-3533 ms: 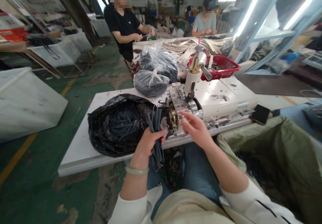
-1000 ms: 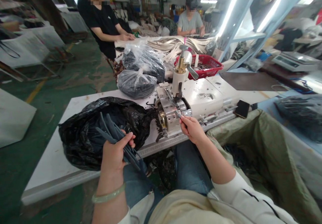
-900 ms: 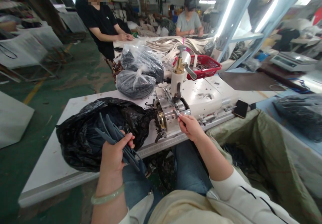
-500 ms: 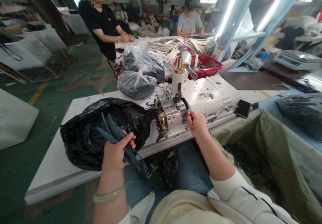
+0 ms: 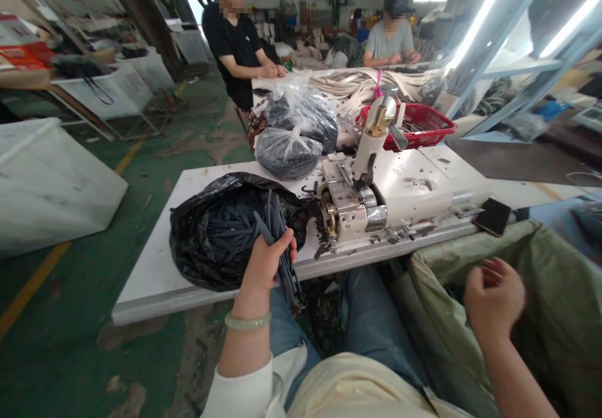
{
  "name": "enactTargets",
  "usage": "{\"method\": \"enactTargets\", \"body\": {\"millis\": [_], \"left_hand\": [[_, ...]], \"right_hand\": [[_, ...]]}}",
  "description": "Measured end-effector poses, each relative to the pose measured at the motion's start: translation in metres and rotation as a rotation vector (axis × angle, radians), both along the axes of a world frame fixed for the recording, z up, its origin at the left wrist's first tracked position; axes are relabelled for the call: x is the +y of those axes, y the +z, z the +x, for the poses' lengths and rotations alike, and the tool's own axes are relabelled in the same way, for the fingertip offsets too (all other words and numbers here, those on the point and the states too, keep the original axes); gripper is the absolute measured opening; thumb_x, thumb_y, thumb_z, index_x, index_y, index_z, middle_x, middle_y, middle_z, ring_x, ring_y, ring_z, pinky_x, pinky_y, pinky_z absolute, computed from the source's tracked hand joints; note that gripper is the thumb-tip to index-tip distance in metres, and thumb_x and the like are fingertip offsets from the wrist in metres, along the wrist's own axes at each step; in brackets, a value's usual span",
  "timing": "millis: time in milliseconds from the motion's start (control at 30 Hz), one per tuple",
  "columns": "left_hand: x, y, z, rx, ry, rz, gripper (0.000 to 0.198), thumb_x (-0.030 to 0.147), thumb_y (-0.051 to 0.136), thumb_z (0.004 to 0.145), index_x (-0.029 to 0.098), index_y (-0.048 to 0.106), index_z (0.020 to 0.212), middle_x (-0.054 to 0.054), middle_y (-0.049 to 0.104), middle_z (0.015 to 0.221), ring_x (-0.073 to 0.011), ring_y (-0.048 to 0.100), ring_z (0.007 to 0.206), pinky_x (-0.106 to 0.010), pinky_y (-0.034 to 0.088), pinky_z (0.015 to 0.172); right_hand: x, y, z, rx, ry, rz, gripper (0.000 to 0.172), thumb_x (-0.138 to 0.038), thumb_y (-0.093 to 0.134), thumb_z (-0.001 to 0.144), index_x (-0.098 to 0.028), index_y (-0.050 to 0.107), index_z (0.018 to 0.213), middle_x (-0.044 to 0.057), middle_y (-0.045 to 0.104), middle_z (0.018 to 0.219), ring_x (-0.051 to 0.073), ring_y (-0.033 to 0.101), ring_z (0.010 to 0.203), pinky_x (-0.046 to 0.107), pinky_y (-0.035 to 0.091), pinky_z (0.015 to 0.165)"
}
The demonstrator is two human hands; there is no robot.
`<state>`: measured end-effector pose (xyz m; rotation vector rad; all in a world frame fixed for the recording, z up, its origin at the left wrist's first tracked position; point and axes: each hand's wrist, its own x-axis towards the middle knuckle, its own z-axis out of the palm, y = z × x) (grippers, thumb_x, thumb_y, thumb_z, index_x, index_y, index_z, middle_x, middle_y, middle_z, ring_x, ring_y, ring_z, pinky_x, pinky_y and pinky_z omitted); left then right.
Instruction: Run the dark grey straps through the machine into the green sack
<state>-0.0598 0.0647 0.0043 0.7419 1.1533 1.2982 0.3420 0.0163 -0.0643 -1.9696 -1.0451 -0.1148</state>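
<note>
My left hand (image 5: 270,258) is wrapped round a bundle of dark grey-blue strips (image 5: 277,224), in front of the right part of an open black plastic bag (image 5: 188,242) holding more such strips. My right hand (image 5: 496,296) hovers over the open green sack (image 5: 555,280), its fingers loosely curled and apart, with nothing visible in them. Between the hands, farther back on the white table (image 5: 155,267), stands a cream and metal machine (image 5: 352,205) with small dark scraps around it. Neither hand touches the machine.
Clear bags of dark pieces (image 5: 289,153) stand behind the black bag. A red basket (image 5: 423,133) is behind the machine, and a black phone (image 5: 492,216) lies at the table edge. Two people stand or sit behind pale strips (image 5: 362,83). A white bin (image 5: 56,180) is at left.
My right hand has left the machine's front and moved right, over the green sack. My left hand still holds the bundle. The view has turned left.
</note>
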Motion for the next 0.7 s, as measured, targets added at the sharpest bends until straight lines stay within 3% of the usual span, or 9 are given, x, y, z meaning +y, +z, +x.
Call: {"method": "enactTargets", "body": {"millis": [67, 133, 167, 233, 333, 400, 567, 700], "left_hand": [[0.0, -0.001, 0.007, 0.041, -0.045, 0.007, 0.029, 0.038, 0.075, 0.067, 0.015, 0.058, 0.073, 0.0, 0.058, 0.057, -0.0104, 0.05, 0.042, -0.023, 0.041, 0.04], [-0.002, -0.001, 0.013, 0.104, -0.084, 0.006, 0.028, 0.038, 0.074, 0.068, 0.015, 0.059, 0.073, 0.0, 0.057, 0.056, -0.0109, 0.051, 0.042, -0.022, 0.04, 0.04], [-0.003, 0.0, 0.015, 0.14, -0.099, 0.006, 0.027, 0.038, 0.074, 0.068, 0.016, 0.058, 0.073, 0.001, 0.057, 0.055, -0.0111, 0.051, 0.042, -0.022, 0.04, 0.04], [-0.007, 0.0, 0.018, 0.199, -0.123, 0.007, 0.026, 0.037, 0.073, 0.069, 0.016, 0.058, 0.072, 0.001, 0.055, 0.052, -0.0115, 0.05, 0.041, -0.022, 0.039, 0.039], [-0.013, 0.002, 0.014, 0.23, -0.135, 0.009, 0.025, 0.036, 0.073, 0.069, 0.016, 0.06, 0.076, 0.002, 0.054, 0.049, -0.0122, 0.049, 0.04, -0.023, 0.039, 0.039], [-0.016, 0.003, 0.008, 0.227, -0.124, 0.006, 0.025, 0.037, 0.072, 0.07, 0.016, 0.06, 0.077, 0.002, 0.055, 0.05, -0.012, 0.049, 0.04, -0.023, 0.039, 0.039], [-0.02, 0.004, -0.008, 0.079, -0.053, -0.048, 0.027, 0.036, 0.074, 0.068, 0.015, 0.057, 0.072, 0.001, 0.056, 0.056, -0.0094, 0.049, 0.043, -0.022, 0.041, 0.041], [-0.021, 0.004, -0.014, -0.124, 0.001, -0.119, 0.031, 0.035, 0.076, 0.068, 0.017, 0.055, 0.081, -0.006, 0.068, 0.079, -0.0061, 0.048, 0.045, -0.019, 0.04, 0.041]], "right_hand": [[0.026, 0.02, -0.062, 0.153, 0.402, 0.003, 0.038, -0.042, 0.057, 0.08, -0.013, 0.066, 0.102, 0.016, 0.066, 0.088, 0.026, 0.061, 0.072, 0.045, 0.048, 0.071], [0.053, 0.043, -0.136, 0.458, 0.832, -0.018, 0.036, -0.041, 0.056, 0.083, -0.017, 0.065, 0.108, 0.009, 0.065, 0.089, 0.018, 0.059, 0.068, 0.034, 0.05, 0.065], [0.065, 0.054, -0.171, 0.615, 0.975, -0.023, 0.036, -0.041, 0.058, 0.082, -0.019, 0.064, 0.11, 0.005, 0.063, 0.085, 0.014, 0.055, 0.061, 0.029, 0.048, 0.058], [0.083, 0.072, -0.232, 0.872, 1.126, -0.039, 0.036, -0.04, 0.063, 0.079, -0.02, 0.066, 0.109, -0.002, 0.057, 0.068, 0.009, 0.045, 0.05, 0.022, 0.039, 0.046], [0.093, 0.083, -0.284, 1.169, 1.139, -0.042, 0.022, -0.039, 0.07, 0.073, -0.016, 0.07, 0.076, -0.006, 0.046, 0.052, 0.006, 0.036, 0.044, 0.02, 0.032, 0.04], [0.094, 0.083, -0.295, 1.327, 1.067, -0.026, 0.022, -0.036, 0.073, 0.069, -0.016, 0.067, 0.064, -0.004, 0.052, 0.057, 0.006, 0.041, 0.047, 0.018, 0.035, 0.04], [0.101, 0.082, -0.278, 1.668, 0.811, 0.026, 0.016, -0.031, 0.073, 0.07, -0.017, 0.07, 0.077, 0.001, 0.068, 0.075, 0.007, 0.056, 0.056, 0.014, 0.048, 0.046], [0.107, 0.084, -0.26, 1.733, 0.849, 0.012, 0.01, -0.025, 0.071, 0.074, -0.015, 0.071, 0.076, 0.002, 0.068, 0.071, 0.004, 0.055, 0.052, 0.009, 0.049, 0.047]]}}
